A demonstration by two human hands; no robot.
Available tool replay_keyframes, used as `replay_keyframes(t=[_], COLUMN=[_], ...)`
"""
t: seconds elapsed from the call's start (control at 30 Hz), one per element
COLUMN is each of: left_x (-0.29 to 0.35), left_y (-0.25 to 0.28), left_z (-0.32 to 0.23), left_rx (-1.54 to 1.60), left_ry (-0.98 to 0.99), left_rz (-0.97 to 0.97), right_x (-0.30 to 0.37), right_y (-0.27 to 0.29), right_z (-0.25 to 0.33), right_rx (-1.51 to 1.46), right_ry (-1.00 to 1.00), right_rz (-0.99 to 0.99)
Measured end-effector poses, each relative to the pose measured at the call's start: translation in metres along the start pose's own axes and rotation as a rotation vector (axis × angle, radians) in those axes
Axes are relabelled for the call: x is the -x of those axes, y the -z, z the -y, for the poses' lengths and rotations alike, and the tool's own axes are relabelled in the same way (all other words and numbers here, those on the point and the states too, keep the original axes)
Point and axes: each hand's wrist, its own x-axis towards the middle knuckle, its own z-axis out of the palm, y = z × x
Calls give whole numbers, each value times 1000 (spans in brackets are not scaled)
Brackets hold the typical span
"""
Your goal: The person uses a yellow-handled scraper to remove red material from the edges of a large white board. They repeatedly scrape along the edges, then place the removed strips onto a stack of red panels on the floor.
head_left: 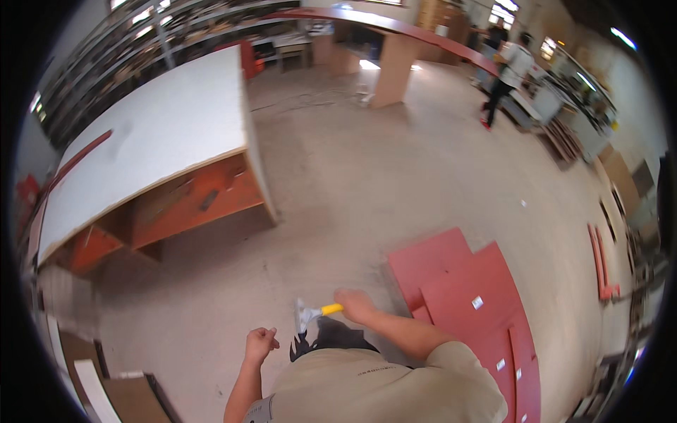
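My right hand (355, 305) is wrapped round the yellow handle of a scraper-like tool (331, 309). Its grey-white head (303, 315) spreads crosswise at the left end, slightly blurred, in front of my body. To the left of the tool, my left hand (261, 345) is raised with its fingers loosely curled, and I see nothing in it. A gap separates it from the tool's head. Below the tool is something dark (331, 335), partly hidden by my shirt.
Red panels (451, 271) with white labels lie stacked at my right. A white-topped workbench (162, 120) with orange-lined compartments stands front left. Farther off are a long red board (416, 32) on a support, filled shelves (169, 42) and a walking person (515, 67).
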Motion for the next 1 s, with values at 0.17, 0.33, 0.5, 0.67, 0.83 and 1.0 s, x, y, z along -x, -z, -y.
replay_keyframes(t=[0.17,0.33,0.5,0.67,0.83,1.0], left_x=[-36,-23,-11,-35,-59,-114], left_y=[102,148,167,265,421,538], left_z=[98,205,280,310,261,220], left_rx=[-30,204,762,591,736,893], left_ry=[142,311,552,583,403,302], left_rz=[-424,-815,-696,-613,-854,-953], right_x=[-126,-244,-381,-521,-641,-802], right_y=[-3,-45,-84,-98,-95,-144], right_z=[35,92,185,325,438,521], right_rx=[-143,-293,-422,-753,-770,-1073], right_ry=[16,118,45,-22,112,149], right_rz=[37,141,166,167,266,376])
